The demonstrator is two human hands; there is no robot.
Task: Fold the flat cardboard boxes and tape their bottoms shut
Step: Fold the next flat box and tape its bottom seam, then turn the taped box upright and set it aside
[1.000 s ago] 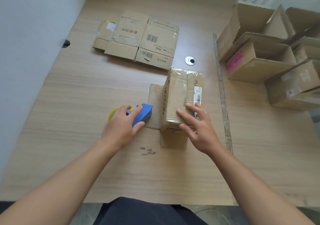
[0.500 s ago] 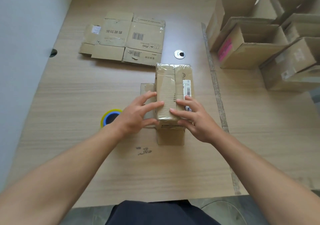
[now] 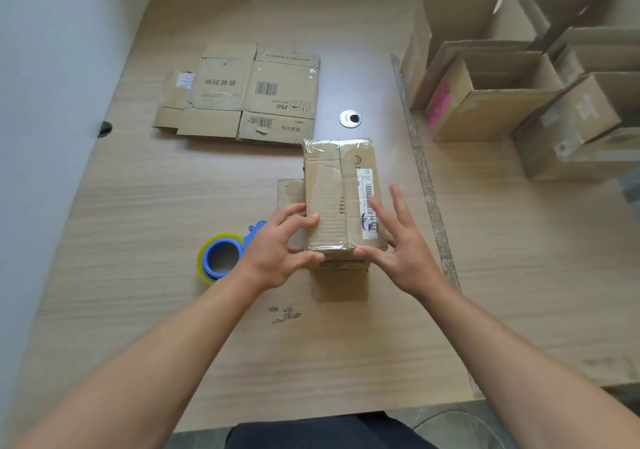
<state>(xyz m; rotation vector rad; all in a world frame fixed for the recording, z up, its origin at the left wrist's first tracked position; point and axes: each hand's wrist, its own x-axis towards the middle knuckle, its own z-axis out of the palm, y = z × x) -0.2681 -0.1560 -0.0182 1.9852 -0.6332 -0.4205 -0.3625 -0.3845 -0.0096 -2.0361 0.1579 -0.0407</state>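
Two bare forearms (image 3: 156, 362) end in the left hand (image 3: 277, 251) and right hand (image 3: 398, 251), both bare. Dark navy clothing (image 3: 311, 431) shows at 6 o'clock.

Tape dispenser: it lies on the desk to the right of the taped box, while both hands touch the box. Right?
No: the head view shows the tape dispenser on the desk left of the taped box. The left hand and right hand do touch the box.

A silver grommet (image 3: 350, 118) sits in the wooden table (image 3: 138, 310) (dark scribbles (image 3: 285, 315) mark its near part); a white wall (image 3: 41, 67) stands left.
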